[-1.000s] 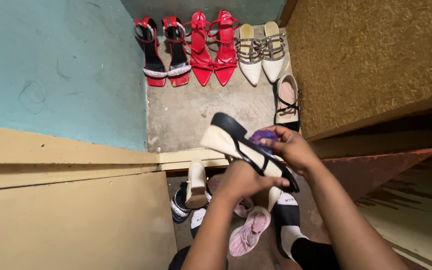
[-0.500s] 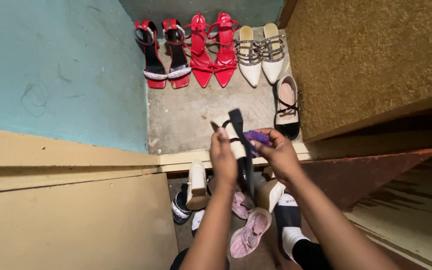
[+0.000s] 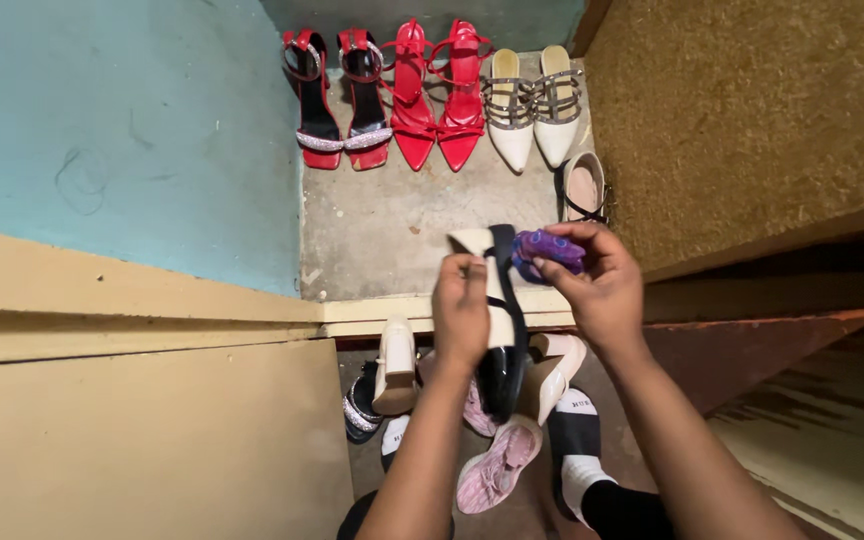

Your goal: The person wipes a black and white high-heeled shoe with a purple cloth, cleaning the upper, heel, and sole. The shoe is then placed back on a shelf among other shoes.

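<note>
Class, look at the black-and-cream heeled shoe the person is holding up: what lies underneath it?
Beneath the black-and-cream heeled shoe lie a pink sneaker, a cream block-heeled shoe and a white-and-black slide sandal. The left hand and the shoe hide what lies directly below them.

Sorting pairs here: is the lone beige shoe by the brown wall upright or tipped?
Upright: the beige shoe rests on its sole on the concrete floor, insole facing up.

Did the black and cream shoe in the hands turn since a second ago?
Yes. The black and cream shoe lay slanted across the cream step edge before; now it stands nearly straight up and down, edge-on.
</note>
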